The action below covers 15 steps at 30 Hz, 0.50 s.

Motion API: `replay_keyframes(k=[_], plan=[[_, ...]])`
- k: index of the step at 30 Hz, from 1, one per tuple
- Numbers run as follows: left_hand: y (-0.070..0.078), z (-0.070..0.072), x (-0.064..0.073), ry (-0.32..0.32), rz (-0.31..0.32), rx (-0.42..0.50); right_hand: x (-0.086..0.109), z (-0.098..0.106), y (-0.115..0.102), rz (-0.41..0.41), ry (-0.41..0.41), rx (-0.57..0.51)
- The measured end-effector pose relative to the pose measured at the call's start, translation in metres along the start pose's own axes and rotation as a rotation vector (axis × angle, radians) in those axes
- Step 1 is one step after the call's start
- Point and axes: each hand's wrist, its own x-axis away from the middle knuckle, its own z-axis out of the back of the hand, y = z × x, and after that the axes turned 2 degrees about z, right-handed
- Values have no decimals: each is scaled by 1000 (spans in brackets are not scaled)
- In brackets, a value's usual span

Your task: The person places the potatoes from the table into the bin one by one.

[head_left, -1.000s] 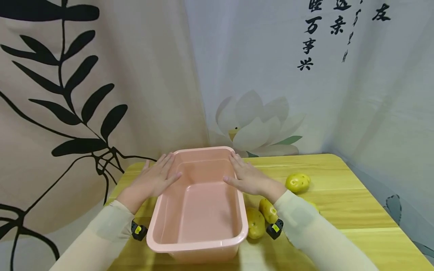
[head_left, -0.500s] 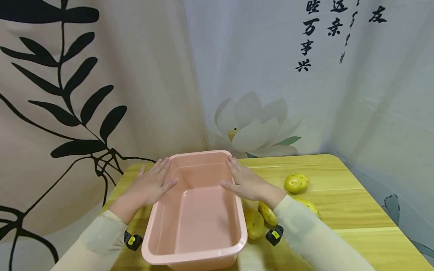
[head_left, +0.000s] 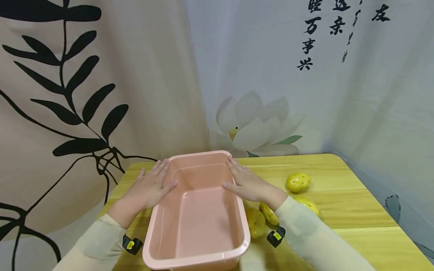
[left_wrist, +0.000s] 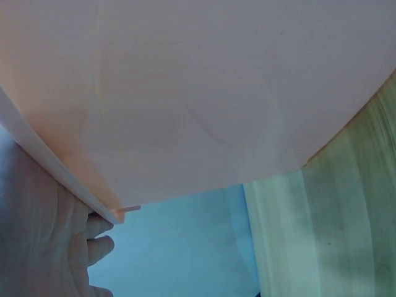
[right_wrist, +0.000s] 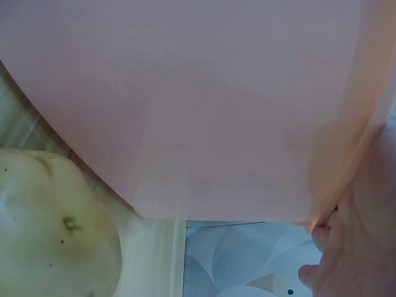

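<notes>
A pink plastic basin (head_left: 207, 222) stands on the table with nothing inside it. My left hand (head_left: 147, 190) lies on its left rim near the far corner, fingers straight and thumb reaching over the inside. On the opposite rim rests my right hand (head_left: 251, 185), also with straight fingers and the thumb pointing inward. Both wrist views show the basin's outer wall (left_wrist: 204, 105) from below, with the left palm (left_wrist: 43, 229) and the right palm (right_wrist: 362, 241) against the rim. Right of the basin, partly under my right arm, sits a yellow potato (head_left: 255, 223).
More potatoes lie to the right: one beside the first (head_left: 269, 213), one behind my right forearm (head_left: 307, 205), one farther back (head_left: 298, 183). The wood-grain table (head_left: 352, 203) ends at a printed curtain (head_left: 162, 75) behind. A black wrist camera (head_left: 276, 236) hangs below each wrist.
The basin has slid a little toward me and slightly left, both hands moving with it. Over the last half second hardly anything has moved.
</notes>
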Motion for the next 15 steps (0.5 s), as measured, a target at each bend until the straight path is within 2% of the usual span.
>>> replay_keyframes(k=[15], plan=[[-1, 0, 9, 2, 29, 23, -1, -3, -4, 40, 7, 4]])
